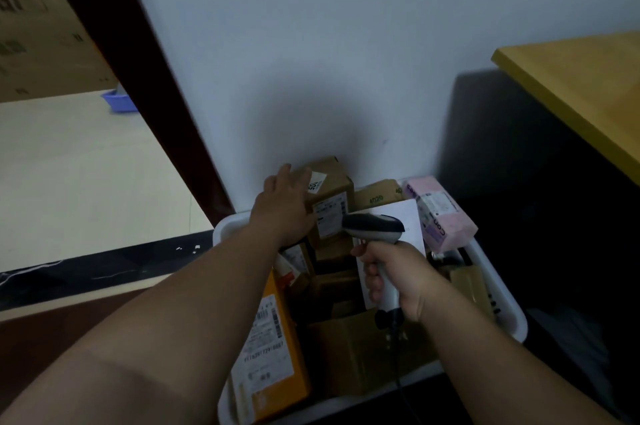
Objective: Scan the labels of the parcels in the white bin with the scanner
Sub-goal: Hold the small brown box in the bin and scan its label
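The right hand (398, 281) is clenched around the handle of one grey-and-black barcode scanner (375, 227), whose head points left at the white label (330, 216) on a brown cardboard box (329, 197). The left hand (284, 206) lies flat on the left side of that same box, fingers spread and touching the cardboard rather than wrapped around it. The box stands at the far end of the white bin (502, 289), close to the pale wall (311, 43). The bin is one, and it is packed with parcels: one yellow box (273, 348) with a long printed label along the near left side, one pink packet (441, 213) leaning over the far right rim, one white flat envelope (412, 216) behind the scanner, and several more brown cardboard boxes whose exact number is hard to tell in the dim middle. A wooden tabletop (581, 85) juts in at the right, and one blue tray (119, 102) sits on the floor beyond the doorway.
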